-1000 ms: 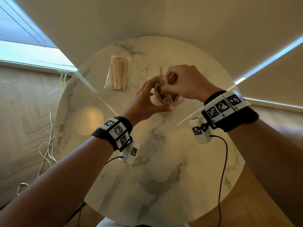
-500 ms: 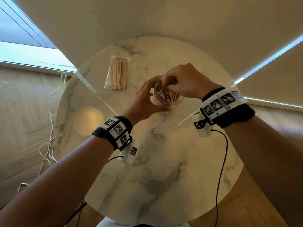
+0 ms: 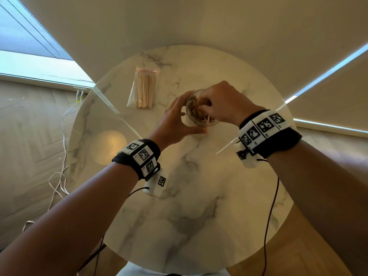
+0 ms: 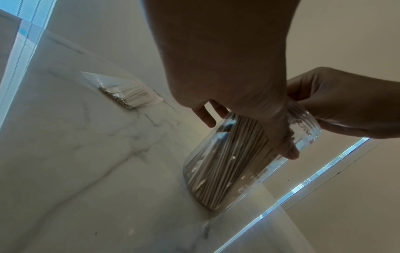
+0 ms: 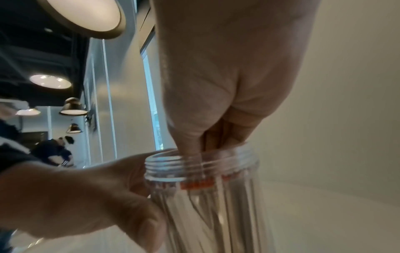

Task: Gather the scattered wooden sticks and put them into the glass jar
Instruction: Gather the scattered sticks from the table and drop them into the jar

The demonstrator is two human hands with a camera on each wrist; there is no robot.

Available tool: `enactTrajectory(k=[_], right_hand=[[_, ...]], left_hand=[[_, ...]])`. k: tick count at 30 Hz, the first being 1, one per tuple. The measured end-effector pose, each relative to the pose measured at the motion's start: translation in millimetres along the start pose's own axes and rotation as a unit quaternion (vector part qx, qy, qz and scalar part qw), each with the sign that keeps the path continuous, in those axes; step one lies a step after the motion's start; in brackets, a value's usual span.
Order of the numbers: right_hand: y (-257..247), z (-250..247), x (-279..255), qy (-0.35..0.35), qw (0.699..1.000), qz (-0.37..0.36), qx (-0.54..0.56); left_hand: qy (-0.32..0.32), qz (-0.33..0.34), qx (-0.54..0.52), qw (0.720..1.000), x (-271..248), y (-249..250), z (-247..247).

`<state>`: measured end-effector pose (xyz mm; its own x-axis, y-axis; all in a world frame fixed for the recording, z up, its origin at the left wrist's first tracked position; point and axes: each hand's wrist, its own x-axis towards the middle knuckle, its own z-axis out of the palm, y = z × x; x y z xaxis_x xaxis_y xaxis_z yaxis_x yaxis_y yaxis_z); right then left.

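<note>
at twelve o'clock, my left hand (image 3: 175, 124) grips the glass jar (image 4: 238, 164); right hand (image 3: 225, 102) pinches, seemingly, a few wooden sticks (image 5: 216, 137) into its mouth. next: let go.

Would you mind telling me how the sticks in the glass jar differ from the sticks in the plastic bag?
The sticks in the jar stand on end, leaning inside the glass jar; the sticks in the bag lie flat on the table. The left hand grips the jar while the right hand reaches into it; nobody touches the plastic bag. Both bundles are thin, pale wood behind clear walls.
</note>
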<state>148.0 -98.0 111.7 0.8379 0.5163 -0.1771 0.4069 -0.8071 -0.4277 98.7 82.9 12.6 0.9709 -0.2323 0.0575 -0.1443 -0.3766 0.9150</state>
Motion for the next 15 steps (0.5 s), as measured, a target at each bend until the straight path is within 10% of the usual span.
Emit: enactTrajectory(k=[15], right_hand=[[6,-13,-1,0.026,0.983,-0.165,-0.07]], left_hand=[[-0.004,-0.011,0.052,0.999,1,2,-1]])
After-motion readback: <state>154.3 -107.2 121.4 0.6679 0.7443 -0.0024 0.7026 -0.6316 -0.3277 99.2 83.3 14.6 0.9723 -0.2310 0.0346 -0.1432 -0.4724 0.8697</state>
